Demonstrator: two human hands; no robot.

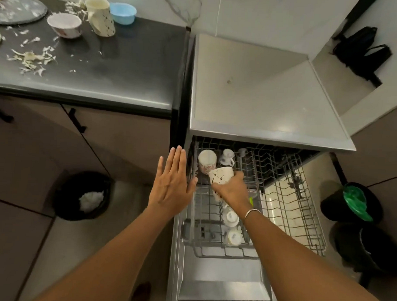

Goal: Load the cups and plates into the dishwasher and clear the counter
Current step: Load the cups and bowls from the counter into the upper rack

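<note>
The right grip point(232, 192) clasps a spotted cup point(221, 176), tipped over the dishwasher's upper rack point(311, 233) beside four cups already loaded point(206, 160). The left grip point(172, 185) hovers flat, holding nothing. A mug point(101, 16), white bowl point(64, 24), blue bowl point(123, 12), grey plate point(17, 7) and scraps point(31, 59) are left on the desk point(128, 69).
</note>
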